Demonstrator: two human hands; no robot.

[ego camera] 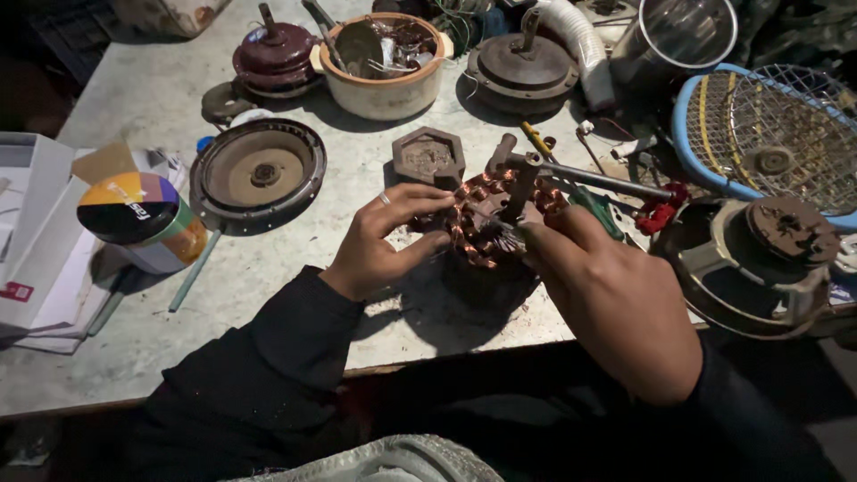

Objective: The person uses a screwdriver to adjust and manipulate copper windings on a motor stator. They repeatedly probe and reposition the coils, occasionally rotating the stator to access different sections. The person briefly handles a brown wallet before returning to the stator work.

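A round motor stator with copper windings sits on the worn workbench between both hands. My left hand, with a ring on one finger, grips its left rim with thumb and fingers. My right hand holds the right side, fingertips pinched at the windings near the centre. A wooden-handled tool stands up from the stator's middle, and a metal rod runs off to the right behind it.
A round motor cover lies left of the stator, a hexagonal dish behind it. A bowl of parts, motor housings, a blue fan guard, a tape roll and papers crowd the bench.
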